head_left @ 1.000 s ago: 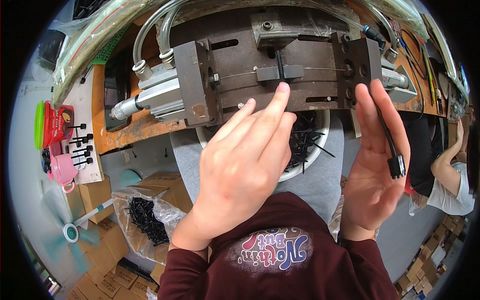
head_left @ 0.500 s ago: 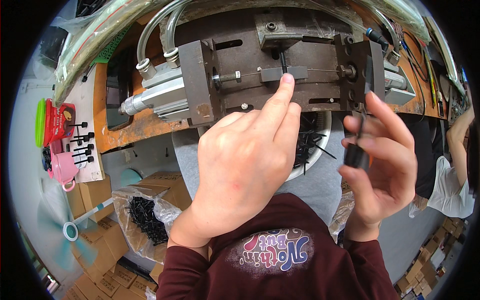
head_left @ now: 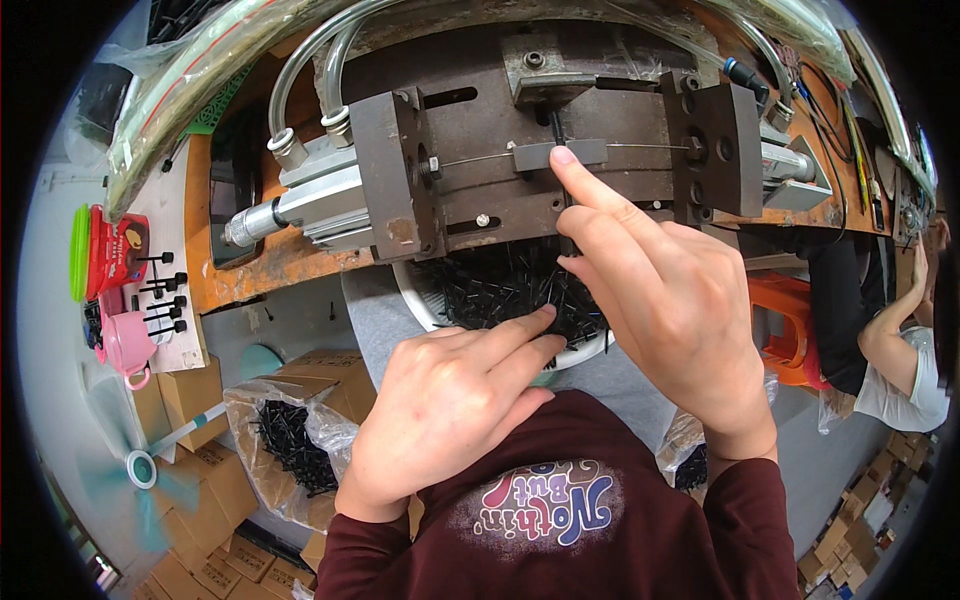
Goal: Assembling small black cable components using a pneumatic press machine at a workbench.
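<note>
Block point(head_left: 588, 152) | right hand point(head_left: 665, 295) at it, index straight | left hand point(head_left: 450, 400) below it, at parts point(head_left: 475, 295) | hands' grip: cannot tell

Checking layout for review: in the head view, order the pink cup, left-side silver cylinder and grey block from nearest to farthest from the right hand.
1. Grey block: at the right hand's index fingertip.
2. Silver cylinder: left of the block.
3. Pink cup: farther left than the cylinder.
</note>
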Available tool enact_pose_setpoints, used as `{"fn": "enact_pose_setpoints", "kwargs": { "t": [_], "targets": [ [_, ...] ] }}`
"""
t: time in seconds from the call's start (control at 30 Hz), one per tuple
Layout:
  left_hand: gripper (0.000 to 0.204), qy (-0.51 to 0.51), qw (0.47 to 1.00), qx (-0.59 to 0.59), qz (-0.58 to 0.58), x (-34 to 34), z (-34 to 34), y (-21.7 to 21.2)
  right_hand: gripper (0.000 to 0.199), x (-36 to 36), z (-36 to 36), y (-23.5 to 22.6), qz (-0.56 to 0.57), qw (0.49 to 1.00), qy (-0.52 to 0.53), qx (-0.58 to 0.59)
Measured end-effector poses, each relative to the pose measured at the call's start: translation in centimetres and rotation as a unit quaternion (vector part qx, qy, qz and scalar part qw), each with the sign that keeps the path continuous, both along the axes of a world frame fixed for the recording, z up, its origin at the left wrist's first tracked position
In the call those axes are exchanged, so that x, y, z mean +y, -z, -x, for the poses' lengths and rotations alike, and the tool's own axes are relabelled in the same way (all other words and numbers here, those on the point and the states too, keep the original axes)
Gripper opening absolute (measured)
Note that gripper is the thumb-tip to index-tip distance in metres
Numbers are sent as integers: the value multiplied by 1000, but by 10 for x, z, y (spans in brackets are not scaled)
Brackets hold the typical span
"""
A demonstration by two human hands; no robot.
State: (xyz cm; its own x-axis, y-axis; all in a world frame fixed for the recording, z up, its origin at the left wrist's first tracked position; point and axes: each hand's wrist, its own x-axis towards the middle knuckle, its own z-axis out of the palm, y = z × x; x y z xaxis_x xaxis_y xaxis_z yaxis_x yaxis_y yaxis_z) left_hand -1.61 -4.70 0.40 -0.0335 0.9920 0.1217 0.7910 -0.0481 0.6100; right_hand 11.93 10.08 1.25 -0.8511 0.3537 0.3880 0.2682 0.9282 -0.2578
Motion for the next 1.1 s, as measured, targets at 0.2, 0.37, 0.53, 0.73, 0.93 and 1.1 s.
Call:
{"fn": "enact_pose_setpoints", "kwargs": {
  "t": [0.2, 0.37, 0.53, 0.73, 0.93, 1.1],
  "targets": [
    [37, 38, 998, -37, -36, 3, -5, 8, 29, 3, -3, -2, 30, 999, -13, 20],
    [35, 17, 996, -19, -86, -3, 1, 16, 24, 5, -34, 7, 172, 973, 31, 151],
    [33, 7, 995, -50, -90, -12, 3, 26, 29, 15, -97, 92, 137, 968, 209, -37],
    [27, 24, 991, -69, -113, -3, 2, 45, 21, 0, -141, 162, 245, 928, 234, -152],
    [29, -3, 990, -122, -66, -6, -11, 58, 12, 11, -143, 121, 461, 849, 257, 6],
    [43, -37, 966, -250, -58, 1, -42, 62, 10, 6, -121, 60, 718, 677, 143, 77]
  ]
}}
